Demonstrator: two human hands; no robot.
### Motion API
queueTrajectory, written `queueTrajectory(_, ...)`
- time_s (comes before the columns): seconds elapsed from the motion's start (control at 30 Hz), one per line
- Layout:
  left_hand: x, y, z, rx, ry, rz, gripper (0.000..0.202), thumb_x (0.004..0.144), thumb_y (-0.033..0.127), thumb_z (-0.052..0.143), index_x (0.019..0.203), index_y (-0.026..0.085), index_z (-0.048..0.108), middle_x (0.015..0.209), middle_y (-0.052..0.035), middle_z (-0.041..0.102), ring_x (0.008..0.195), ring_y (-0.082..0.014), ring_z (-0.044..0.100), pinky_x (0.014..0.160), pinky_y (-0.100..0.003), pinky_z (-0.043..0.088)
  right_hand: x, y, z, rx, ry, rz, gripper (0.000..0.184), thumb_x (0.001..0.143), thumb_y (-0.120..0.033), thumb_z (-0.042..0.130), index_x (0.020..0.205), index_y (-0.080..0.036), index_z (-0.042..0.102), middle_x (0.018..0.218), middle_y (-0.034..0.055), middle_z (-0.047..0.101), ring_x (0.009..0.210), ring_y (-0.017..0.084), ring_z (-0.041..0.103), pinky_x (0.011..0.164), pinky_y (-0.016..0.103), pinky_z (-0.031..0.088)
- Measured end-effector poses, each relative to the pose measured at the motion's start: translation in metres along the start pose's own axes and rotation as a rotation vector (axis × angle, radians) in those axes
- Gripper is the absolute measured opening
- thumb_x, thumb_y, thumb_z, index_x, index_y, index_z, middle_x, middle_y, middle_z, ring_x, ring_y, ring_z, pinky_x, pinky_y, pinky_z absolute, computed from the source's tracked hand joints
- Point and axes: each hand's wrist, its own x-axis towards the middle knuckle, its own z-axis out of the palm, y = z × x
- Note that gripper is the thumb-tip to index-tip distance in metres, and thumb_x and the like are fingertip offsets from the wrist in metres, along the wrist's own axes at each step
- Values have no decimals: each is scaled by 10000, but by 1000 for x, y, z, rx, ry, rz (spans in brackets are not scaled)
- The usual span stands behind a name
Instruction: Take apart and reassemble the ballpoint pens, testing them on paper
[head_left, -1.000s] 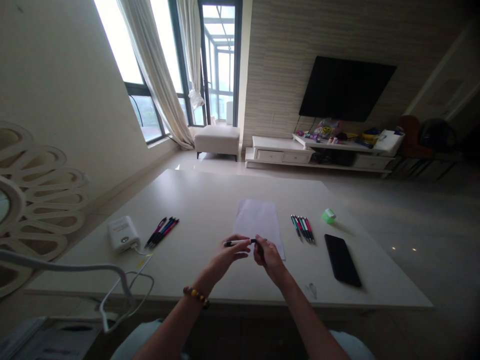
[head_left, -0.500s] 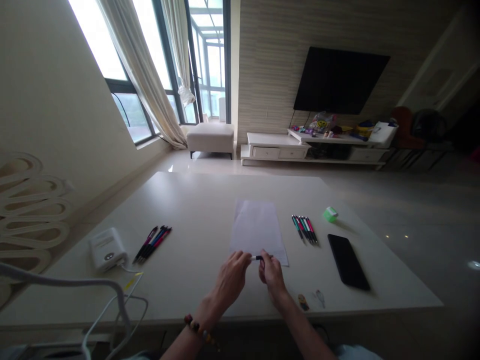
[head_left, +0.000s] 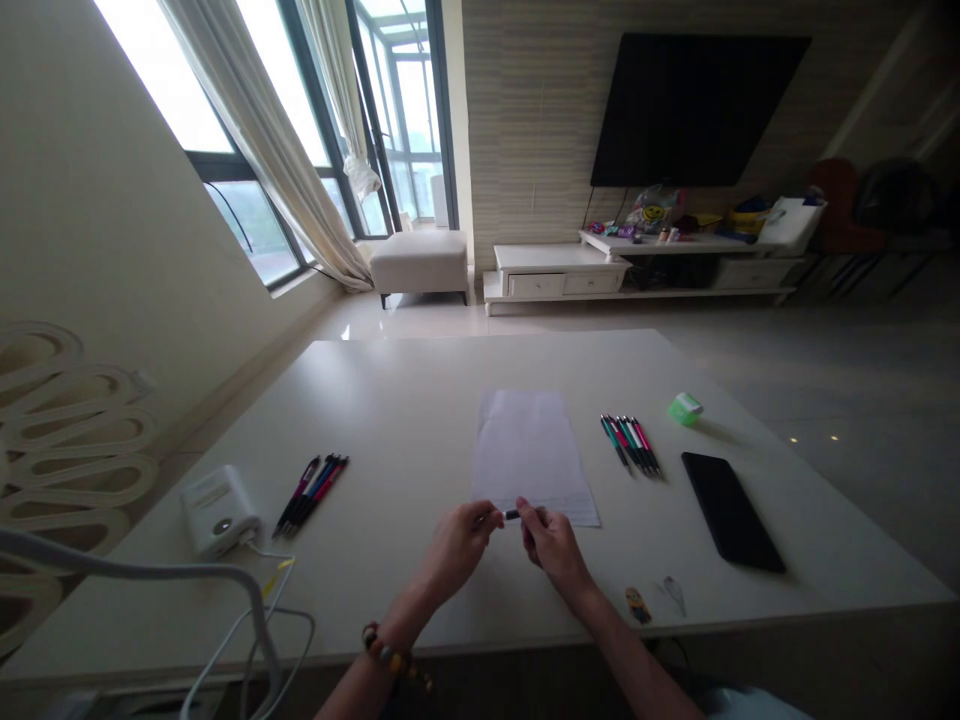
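Observation:
Both hands meet over the near edge of a white sheet of paper [head_left: 529, 440]. Between them is a pen [head_left: 512, 515] with a dark grip, mostly covered by fingers. My left hand [head_left: 461, 540] pinches one end of it, and my right hand [head_left: 551, 540] is closed round the other. To the right of the paper lies a row of several pens [head_left: 630, 445] in green, white, red and black. Another bunch of several pens [head_left: 309, 495], in dark, blue and red colours, lies to the left.
A black phone [head_left: 731, 510] and a green-and-white small box [head_left: 685, 408] lie on the right of the white table [head_left: 405, 420]. Near the front edge are a small cartoon figure [head_left: 637, 604] and a clear small item [head_left: 674, 594]. At left, a white power bank [head_left: 219, 510] trails a cable [head_left: 304, 612].
The camera view has shifted a little, so the table's things sit slightly differently in it. Less of the pen shows between my hands, which stay closed on it.

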Motion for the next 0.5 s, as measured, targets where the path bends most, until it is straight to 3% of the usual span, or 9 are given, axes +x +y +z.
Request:
queueTrajectory(0.2, -17, 13, 2, 325, 171, 129, 264, 918, 262, 379, 825, 215, 621, 819, -26, 680, 761, -161, 597, 739, -278, 347, 0, -4, -1, 78, -94, 2, 449, 771, -565, 546, 587, -160, 485, 447, -41, 433, 373, 60, 362, 376, 196, 254)
queueTrajectory(0.37, -15, 8, -1, 429, 168, 166, 191, 912, 210, 425, 828, 227, 596, 835, 2, 665, 786, -154, 587, 753, -286, 344, -2, -7, -7, 24, -136, -17, 453, 827, -545, 491, 632, -138, 538, 453, -34, 461, 358, 62, 386, 369, 194, 267)
queueTrajectory(0.5, -12, 6, -4, 494, 139, 203, 183, 899, 158, 439, 834, 223, 597, 823, -3, 659, 810, -159, 577, 762, -294, 345, -3, -12, -15, -24, -214, -42, 368, 773, -497, 605, 774, -130, 591, 569, -12, 557, 432, 74, 473, 401, 183, 310)
